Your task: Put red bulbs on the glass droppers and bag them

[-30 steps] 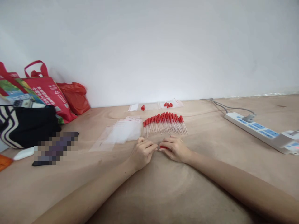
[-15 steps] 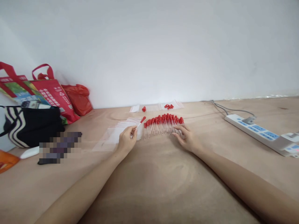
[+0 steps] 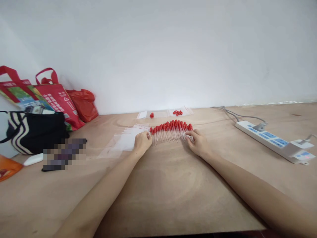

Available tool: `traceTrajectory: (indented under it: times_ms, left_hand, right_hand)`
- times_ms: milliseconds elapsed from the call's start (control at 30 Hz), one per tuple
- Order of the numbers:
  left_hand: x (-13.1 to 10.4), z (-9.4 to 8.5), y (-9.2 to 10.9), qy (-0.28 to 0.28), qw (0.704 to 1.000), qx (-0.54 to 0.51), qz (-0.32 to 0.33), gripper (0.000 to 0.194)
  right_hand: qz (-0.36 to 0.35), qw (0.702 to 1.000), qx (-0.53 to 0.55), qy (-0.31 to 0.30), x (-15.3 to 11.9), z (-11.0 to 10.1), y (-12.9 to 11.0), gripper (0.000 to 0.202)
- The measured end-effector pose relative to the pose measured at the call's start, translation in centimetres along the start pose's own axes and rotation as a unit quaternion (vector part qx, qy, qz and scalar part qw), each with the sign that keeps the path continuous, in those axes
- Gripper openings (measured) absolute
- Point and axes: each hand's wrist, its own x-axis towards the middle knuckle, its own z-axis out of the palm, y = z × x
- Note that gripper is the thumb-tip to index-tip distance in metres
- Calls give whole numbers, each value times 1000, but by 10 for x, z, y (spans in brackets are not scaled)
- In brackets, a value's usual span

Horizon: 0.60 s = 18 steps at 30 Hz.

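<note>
Red-bulbed droppers (image 3: 171, 125) are lined up in a row on the table (image 3: 160, 198), and the end dropper (image 3: 151, 130) is now brought in from above the clear bags (image 3: 128, 140) to the row's left end, so its bulb is set beside the others. Its stem seems pinched in the left hand (image 3: 142, 142). At the right end, the right hand (image 3: 200, 143) is held with fingers curved; whether anything is gripped there cannot be told.
</note>
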Motion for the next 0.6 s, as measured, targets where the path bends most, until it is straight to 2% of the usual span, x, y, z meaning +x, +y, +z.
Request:
traceTrajectory:
  times_ms: [200, 300, 367, 433, 500, 600]
  left_hand:
    - [-9, 0, -5, 16, 998, -1, 62, 21]
    - [-21, -9, -12, 55, 995, -1, 83, 22]
    - [-31, -18, -21, 104, 986, 8, 127, 20]
    - [-41, -27, -34, 119, 982, 21, 148, 18]
    - [-49, -36, -50, 98, 983, 33, 150, 19]
    - [-51, -44, -77, 86, 990, 72, 91, 23]
  right_hand:
    - [10, 1000, 4, -6, -1, 2, 1, 16]
    - [-10, 1000, 25, -8, -1, 0, 1, 15]
    - [-51, 997, 46, -25, 0, -3, -4, 15]
    - [-102, 990, 68, -67, -1, -7, -12, 16]
    - [-150, 976, 89, -127, -2, -9, -23, 20]
    - [-202, 950, 107, -211, -6, -10, -35, 32]
